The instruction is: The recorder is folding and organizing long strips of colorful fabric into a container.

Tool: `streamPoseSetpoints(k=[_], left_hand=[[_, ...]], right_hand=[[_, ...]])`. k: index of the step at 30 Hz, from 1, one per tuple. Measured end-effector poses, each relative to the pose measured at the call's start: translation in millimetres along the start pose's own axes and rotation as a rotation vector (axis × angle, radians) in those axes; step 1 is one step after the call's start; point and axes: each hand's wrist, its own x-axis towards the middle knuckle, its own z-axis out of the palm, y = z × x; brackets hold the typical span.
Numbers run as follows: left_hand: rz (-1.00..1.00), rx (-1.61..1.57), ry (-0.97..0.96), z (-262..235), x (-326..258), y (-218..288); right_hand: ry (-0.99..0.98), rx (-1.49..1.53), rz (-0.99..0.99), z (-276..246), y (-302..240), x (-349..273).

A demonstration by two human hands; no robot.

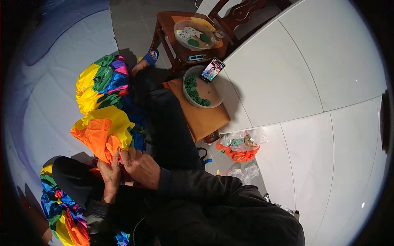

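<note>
Both hands meet over my lap on a bundle of orange and yellow cloth (pixel 102 131). My left hand (pixel 110 170) pinches the lower edge of the orange cloth. My right hand (pixel 141 166) lies beside it, fingers closed on the same edge. A small pink bit shows between the fingers. Dark sleeves cover both forearms. My legs in dark trousers (pixel 168 127) stretch away toward a foot in a blue sandal (pixel 150 57).
A pile of multicoloured cloth (pixel 102 82) lies on the white sheet beyond my lap; another (pixel 61 213) is at lower left. A bowl of green pieces (pixel 197 92) and a phone (pixel 212 69) sit on an orange stool. A wooden chair (pixel 193 37) carries a plate. Plastic bags (pixel 242 147) lie by the white wall.
</note>
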Motion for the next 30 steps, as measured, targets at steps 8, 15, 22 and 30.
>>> streamPoseSetpoints(k=[8,15,22,30], left_hand=[[-0.008,0.006,-0.001,-0.6,-1.7,8.2],[0.029,0.0,-0.021,-2.4,-3.0,6.4],[0.034,0.041,-0.025,-0.7,-2.5,2.2],[0.101,0.028,0.016,-0.2,0.4,-4.6]], right_hand=[[-0.046,0.003,0.037,-8.8,-0.6,1.2],[-0.003,-0.04,-0.101,-1.6,9.0,0.3],[0.124,0.154,0.068,9.6,13.7,-4.1],[0.145,0.131,0.042,-12.8,9.8,7.5]])
